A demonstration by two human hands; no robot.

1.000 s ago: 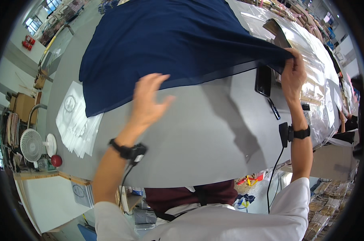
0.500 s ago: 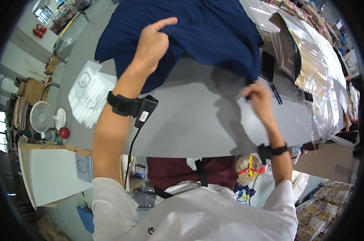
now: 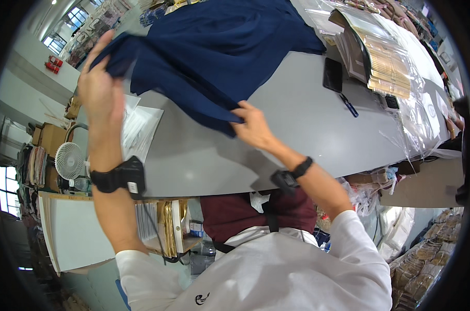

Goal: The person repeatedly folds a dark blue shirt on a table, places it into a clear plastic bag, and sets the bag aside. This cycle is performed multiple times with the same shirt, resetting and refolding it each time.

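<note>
A dark navy cloth garment (image 3: 209, 52) is spread over the far part of the grey table (image 3: 209, 166). At the far left, my left hand (image 3: 101, 85) grips one raised corner of it, slightly blurred. Near the table's middle, my right hand (image 3: 253, 124) pinches another edge of the garment. Between the two hands the fabric stretches in slanting folds. Its exact kind cannot be made out. Each wrist wears a black strap with a small box on it.
Clear plastic bags (image 3: 141, 127) lie by my left forearm. To the right are a black phone (image 3: 332, 74), a blue pen (image 3: 349, 105) and a stack of plastic-wrapped brown card sheets (image 3: 385, 65). A white fan (image 3: 70, 160) stands past the left edge.
My left hand has moved left and now holds a corner of the garment. My right hand has gone left and inward, drawing its edge across the table.
</note>
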